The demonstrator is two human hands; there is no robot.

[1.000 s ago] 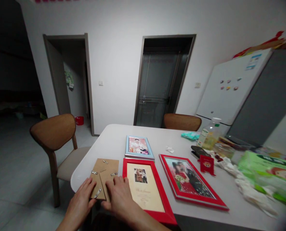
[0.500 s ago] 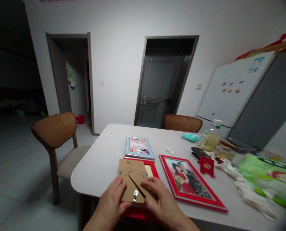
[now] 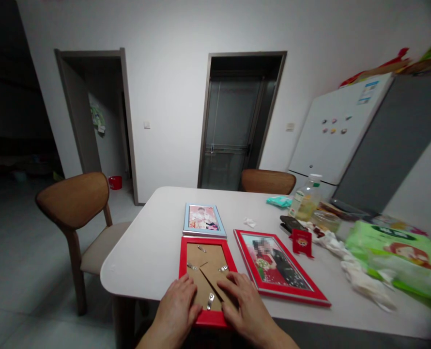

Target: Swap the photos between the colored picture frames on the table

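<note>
A brown backing board [image 3: 205, 261] with small metal clips and a slanting cut stand flap lies within the rim of a red picture frame [image 3: 183, 254], which is face down at the table's front edge. My left hand [image 3: 175, 308] grips the board's lower left side, fingers bent over the frame's rim and thumb near the bottom. At the lower right, my right hand [image 3: 248, 308] has its fingers on the stand flap and its thumb by the bottom edge. Both hands partly cover the frame's sides.
Beyond lies a light blue framed photo [image 3: 204, 220]. Right of my hands is a larger red framed photo [image 3: 279, 266]. Farther right are a red card stand [image 3: 302, 242], a bottle [image 3: 305, 201], a glass bowl [image 3: 326, 221] and a green tissue pack [image 3: 397, 252] on the white table [image 3: 139, 257].
The backing board, held tilted over the red frame before, has come down within its rim. My hands moved with it, and the whole view has shifted slightly.
</note>
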